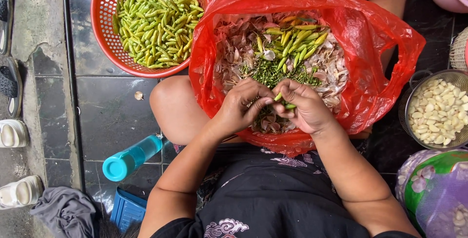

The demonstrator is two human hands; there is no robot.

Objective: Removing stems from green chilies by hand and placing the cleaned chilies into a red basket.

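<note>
- Dark, wet floor tiles (pixel 112 111) run beneath you where you sit low, with a red plastic bag (pixel 390 48) opened wide across your lap; placed there, it seems set to catch whatever drops from your hands.
- Your left hand (pixel 241 104) and right hand (pixel 304 106) meet over the middle of the bag, close to your body.
- Between them sits a small green chilli (pixel 278 97): the left fingers (pixel 261 104) are pinched narrow on one end and the right fingers (pixel 287 91) are curled tight round the other, so only a short piece shows between the fingertips.
- A second green piece (pixel 290 106) peeks out under your right thumb; I cannot tell whether it is another chilli or a stem.
- Inside the bag lie papery pinkish skins (pixel 234 48), a heap of thin green stems (pixel 273 74) just beyond your knuckles, and whole chillies (pixel 297 40) farther back.
- A red basket (pixel 109 43) of green chillies stands well off to your left, apart from the bag's litter.
- To your right, a metal colander (pixel 407 121) holds peeled garlic cloves (pixel 438 111).
- A teal-capped bottle (pixel 131 157) lies by your left knee.
</note>
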